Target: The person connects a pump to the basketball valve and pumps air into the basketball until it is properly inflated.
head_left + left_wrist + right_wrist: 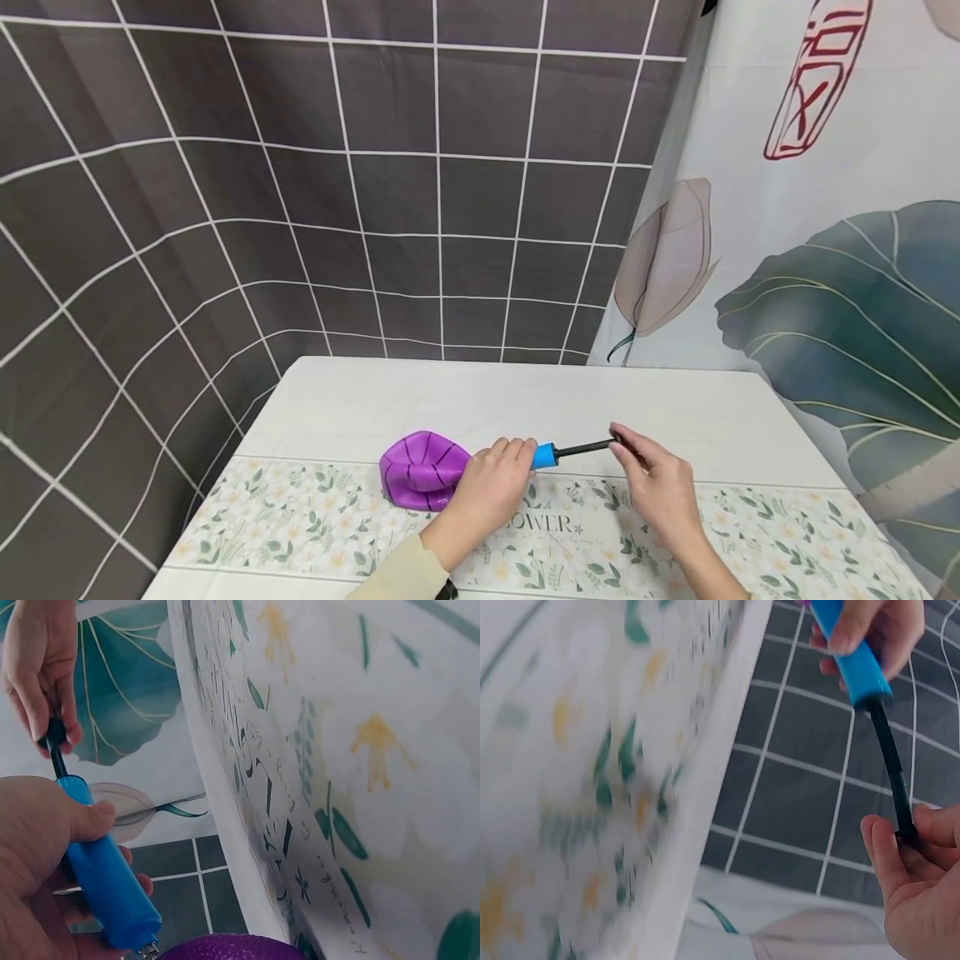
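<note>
My left hand (491,487) grips the blue barrel of a small hand pump (112,881), thumb on one side and fingers round the other. A purple ball (422,473) with black lines, partly caved in, lies on the table just left of that hand. In the left wrist view a short metal needle joins the barrel's end to the ball (232,949). My right hand (663,492) pinches the handle at the far end of the black pump rod (890,765), which stands well out of the barrel. Fingers hide part of the handle.
A white table (525,400) with a floral printed band lies under both hands. Behind it hangs a dark cloth with a white grid (390,200). To the right hangs a pale curtain (750,217) printed with large leaves.
</note>
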Demonstrator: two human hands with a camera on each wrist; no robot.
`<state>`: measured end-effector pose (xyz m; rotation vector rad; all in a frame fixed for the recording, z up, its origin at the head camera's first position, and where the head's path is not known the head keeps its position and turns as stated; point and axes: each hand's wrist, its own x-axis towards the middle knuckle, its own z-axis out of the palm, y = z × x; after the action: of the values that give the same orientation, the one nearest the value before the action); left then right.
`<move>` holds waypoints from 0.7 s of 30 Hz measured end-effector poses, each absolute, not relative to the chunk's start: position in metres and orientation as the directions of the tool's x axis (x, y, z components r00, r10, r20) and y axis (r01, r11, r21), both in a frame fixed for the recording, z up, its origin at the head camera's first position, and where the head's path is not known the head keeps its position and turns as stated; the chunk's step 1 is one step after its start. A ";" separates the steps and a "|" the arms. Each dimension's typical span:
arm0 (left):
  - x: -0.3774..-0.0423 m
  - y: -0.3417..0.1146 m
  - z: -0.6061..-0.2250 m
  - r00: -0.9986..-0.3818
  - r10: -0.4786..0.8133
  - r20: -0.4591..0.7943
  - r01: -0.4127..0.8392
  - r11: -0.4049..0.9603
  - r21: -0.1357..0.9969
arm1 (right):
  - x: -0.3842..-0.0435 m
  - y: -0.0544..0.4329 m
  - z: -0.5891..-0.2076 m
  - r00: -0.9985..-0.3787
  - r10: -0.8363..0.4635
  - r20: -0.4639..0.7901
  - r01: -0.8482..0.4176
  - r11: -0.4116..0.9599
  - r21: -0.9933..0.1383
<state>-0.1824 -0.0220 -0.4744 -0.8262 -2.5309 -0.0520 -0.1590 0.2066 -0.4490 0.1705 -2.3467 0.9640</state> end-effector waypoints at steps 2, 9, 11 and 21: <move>-0.183 -0.022 -0.474 -0.706 0.547 0.451 0.566 0.818 -0.106 | -0.159 0.214 -0.446 -0.808 0.107 0.580 -0.324 0.742 -0.588; -0.182 -0.022 -0.473 -0.722 0.536 0.438 0.559 0.824 -0.086 | -0.160 0.220 -0.446 -0.808 0.159 0.567 -0.275 0.750 -0.601; -0.182 -0.021 -0.472 -0.726 0.534 0.433 0.561 0.824 -0.077 | -0.161 0.217 -0.449 -0.809 0.158 0.566 -0.280 0.743 -0.607; -0.182 -0.017 -0.471 -0.721 0.540 0.434 0.567 0.820 -0.077 | -0.160 0.182 -0.463 -0.822 0.096 0.561 -0.328 0.726 -0.604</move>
<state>-0.1820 -0.0170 -0.4707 -0.8241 -2.5590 -0.0845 -0.1596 0.1815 -0.4628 0.1754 -2.3526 0.9709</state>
